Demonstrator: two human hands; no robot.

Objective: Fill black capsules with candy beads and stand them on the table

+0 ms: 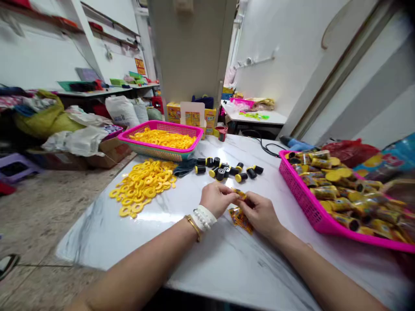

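Observation:
My left hand [216,199], with bracelets at its wrist, and my right hand [262,214] meet over the table. Between their pinched fingertips is a small yellow printed label [239,193], partly covered by the fingers. Beneath and beside my right hand lies a small stack of orange-yellow printed labels [240,220]. Just beyond my hands are several black cylinders with yellow ends [220,174], some upright and some on their sides. To the left, a heap of yellow ring-shaped plastic pieces [145,185] spreads over the table.
A pink basket [301,203] of labelled yellow cylinders stands at the right. Another pink-rimmed basket [189,150] with yellow pieces sits at the back left, next to a dark cloth [184,167]. Yellow boxes [210,119] and a black cable [267,149] are behind. The marble-patterned table [87,233] ends at left.

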